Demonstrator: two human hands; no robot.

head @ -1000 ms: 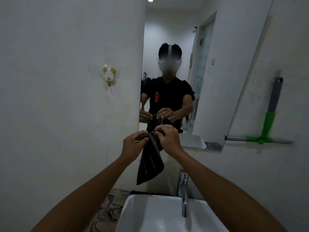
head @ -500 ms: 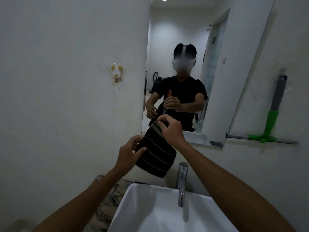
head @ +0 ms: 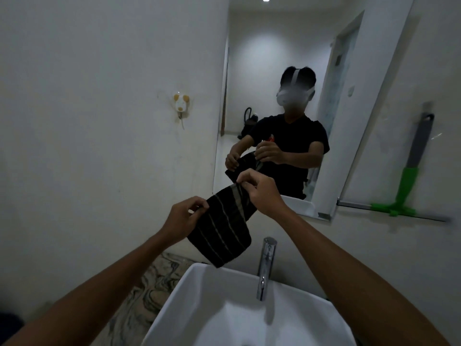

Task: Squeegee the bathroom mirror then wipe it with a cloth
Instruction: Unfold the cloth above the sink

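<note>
Over the white washbasin (head: 189, 295), the left hand (head: 183, 221) and right hand (head: 259, 193) each pinch a top corner of the dark striped cloth (head: 224, 231), its stretched edge running from 8 to 2 o'clock, with the mirror (head: 274, 58) just beyond at 12, nearer the right hand.

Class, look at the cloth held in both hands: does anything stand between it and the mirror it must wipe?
Nothing visible does. The cloth, pinched by the left hand and right hand, hangs before the mirror; the tap stands lower, beside it.
</note>
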